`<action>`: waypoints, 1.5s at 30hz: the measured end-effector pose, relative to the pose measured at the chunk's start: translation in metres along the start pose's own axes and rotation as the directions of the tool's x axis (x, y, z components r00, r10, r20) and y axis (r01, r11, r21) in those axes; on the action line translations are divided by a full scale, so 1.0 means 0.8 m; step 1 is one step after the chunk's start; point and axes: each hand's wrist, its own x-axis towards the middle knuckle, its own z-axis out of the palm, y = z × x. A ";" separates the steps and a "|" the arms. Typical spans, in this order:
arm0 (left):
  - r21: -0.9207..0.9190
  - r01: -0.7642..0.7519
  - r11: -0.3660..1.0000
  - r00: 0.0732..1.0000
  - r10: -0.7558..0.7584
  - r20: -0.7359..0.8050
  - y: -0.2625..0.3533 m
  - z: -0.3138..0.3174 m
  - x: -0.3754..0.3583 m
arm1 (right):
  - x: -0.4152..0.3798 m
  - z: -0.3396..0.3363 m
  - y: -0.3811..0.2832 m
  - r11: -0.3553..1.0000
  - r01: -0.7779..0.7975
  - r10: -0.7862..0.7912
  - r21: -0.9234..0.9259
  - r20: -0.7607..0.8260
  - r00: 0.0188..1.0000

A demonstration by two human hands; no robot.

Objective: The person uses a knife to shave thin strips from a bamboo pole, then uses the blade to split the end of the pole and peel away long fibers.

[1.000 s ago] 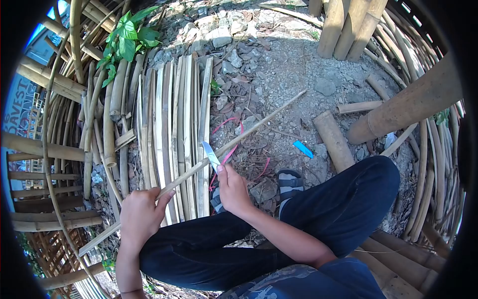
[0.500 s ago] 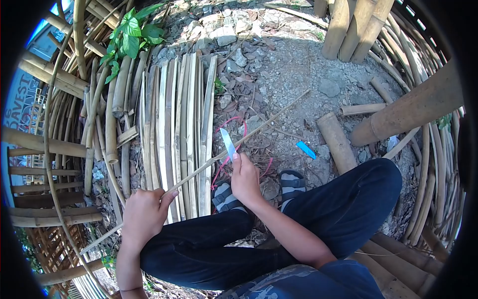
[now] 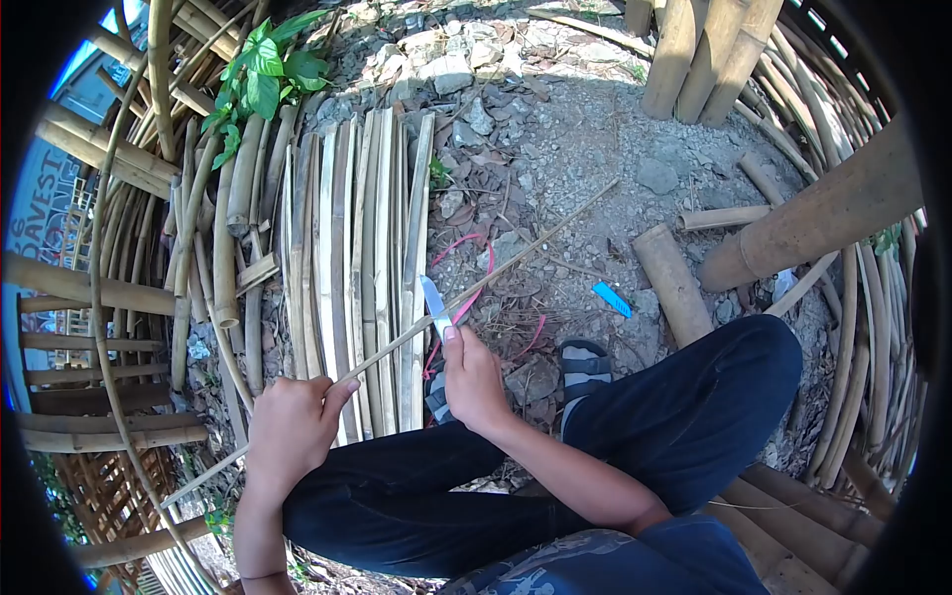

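A long thin bamboo strip (image 3: 535, 244) runs diagonally from the lower left to the upper middle, over the crossed legs. My left hand (image 3: 291, 426) is wrapped round its lower part. In my right hand (image 3: 474, 382) is a knife (image 3: 433, 303), its pale blade pointing up and slightly left and lying against the strip. My fingers are closed on its handle, which they mostly hide. Beneath the strip, several split bamboo slats (image 3: 342, 228) lie side by side on the ground. A pink string (image 3: 489, 260) curls on the soil just beyond the knife.
A blue object (image 3: 611, 298) and a bamboo piece (image 3: 672, 286) lie right of centre on stony ground. Thick bamboo posts (image 3: 823, 213) stand at the right. Bamboo poles and a leafy plant (image 3: 268, 74) are at the left. Sandalled feet (image 3: 583, 369) rest in front of the knees.
My right hand and the knife have moved a little left and down along the strip. My left hand keeps its hold, nearly unmoved.
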 end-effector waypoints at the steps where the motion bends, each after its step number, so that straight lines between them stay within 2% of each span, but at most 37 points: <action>1: -0.003 -0.002 1.000 1.000 0.002 0.002 0.000 0.000 -0.001 | -0.002 0.000 -0.002 1.000 -0.002 0.002 -0.002 0.001 1.000; 7: 0.021 -0.007 1.000 0.999 0.008 -0.033 0.000 0.002 -0.001 | 0.002 0.005 0.007 0.999 0.044 -0.045 -0.011 -0.010 0.999; 10: 0.038 -0.019 0.999 0.998 0.021 -0.061 0.002 0.002 -0.003 | 0.003 0.010 0.009 0.997 0.042 -0.041 0.060 -0.022 0.999; 11: 0.038 -0.021 0.999 0.998 0.023 -0.060 0.002 0.002 -0.002 | 0.002 0.007 0.003 0.906 -0.215 0.177 0.364 0.134 0.975; 12: 0.070 -0.029 0.997 0.997 0.034 -0.069 0.002 0.001 -0.002 | 0.000 0.003 -0.010 0.668 -0.467 0.321 0.580 0.341 0.883; 13: 0.100 -0.036 0.994 0.996 0.044 -0.079 0.002 0.002 -0.002 | -0.005 -0.002 -0.024 0.669 -0.465 0.320 0.579 0.340 0.884; 15: 0.085 -0.038 0.996 0.996 0.045 -0.074 0.002 0.003 -0.004 | -0.016 -0.011 -0.048 0.537 -0.642 0.331 0.547 0.563 0.757; 17: 0.075 -0.039 0.996 0.996 0.045 -0.077 0.000 0.002 -0.005 | -0.007 -0.016 -0.048 0.489 -0.632 0.309 0.601 0.558 0.770; 19: 0.063 -0.027 0.998 0.998 0.030 -0.055 -0.002 0.003 -0.005 | 0.013 -0.016 -0.029 0.548 -0.432 0.323 0.716 0.296 0.899; 20: 0.063 -0.026 0.998 0.998 0.029 -0.056 -0.002 0.003 -0.004 | 0.024 -0.017 -0.009 0.688 -0.321 0.272 0.651 0.179 0.946; 21: 0.062 -0.019 0.998 0.998 0.023 -0.058 -0.003 0.003 -0.004 | 0.027 -0.017 0.000 0.688 -0.320 0.271 0.651 0.179 0.946; 22: 0.062 -0.013 0.998 0.998 0.017 -0.059 -0.003 0.003 -0.003 | 0.028 -0.017 0.007 0.883 -0.184 0.184 0.433 0.043 0.982; 23: 0.062 -0.014 0.998 0.998 0.017 -0.061 -0.002 0.002 -0.003 | 0.029 -0.017 0.011 0.986 -0.045 0.055 0.160 -0.062 0.997; 25: 0.051 0.006 0.999 0.999 -0.004 -0.040 -0.001 0.001 -0.003 | 0.024 -0.020 0.006 0.994 -0.037 0.041 0.101 -0.034 0.999; 27: 0.042 0.016 0.999 0.999 -0.014 -0.028 0.002 -0.001 -0.004 | 0.017 -0.013 0.006 0.996 0.089 -0.089 -0.012 -0.028 0.996; 28: 0.035 0.024 0.999 1.000 -0.023 -0.013 0.004 -0.002 -0.005 | 0.006 -0.009 -0.004 0.996 0.087 -0.087 -0.028 -0.007 0.996; 31: 0.008 0.055 0.998 0.998 -0.055 0.032 0.005 -0.003 -0.004 | 0.003 -0.003 -0.002 0.998 0.057 -0.056 0.032 -0.013 0.998; 39: -0.012 0.050 0.999 0.998 -0.050 0.024 0.003 -0.003 -0.002 | 0.012 -0.010 0.006 0.997 -0.002 -0.002 0.083 0.052 0.999; 40: -0.022 0.057 0.998 0.998 -0.057 0.025 0.003 -0.003 -0.001 | 0.016 -0.025 -0.003 0.852 -0.344 0.189 0.394 0.381 0.905; 41: -0.022 0.057 0.998 0.998 -0.057 0.026 0.001 -0.002 -0.001 | 0.020 -0.033 -0.008 0.524 -0.683 0.207 0.508 0.702 0.681; 42: -0.041 0.057 0.998 0.998 -0.056 0.036 -0.002 0.000 0.000 | 0.021 -0.033 -0.008 0.523 -0.684 0.208 0.508 0.702 0.681; 44: -0.057 0.060 0.997 0.997 -0.057 0.046 -0.004 0.000 0.000 | 0.023 -0.029 -0.007 0.450 -0.547 0.225 0.706 0.503 0.835; 45: -0.057 0.071 0.996 0.996 -0.068 0.052 -0.003 -0.001 0.000 | 0.024 -0.024 -0.004 0.448 -0.547 0.225 0.707 0.504 0.834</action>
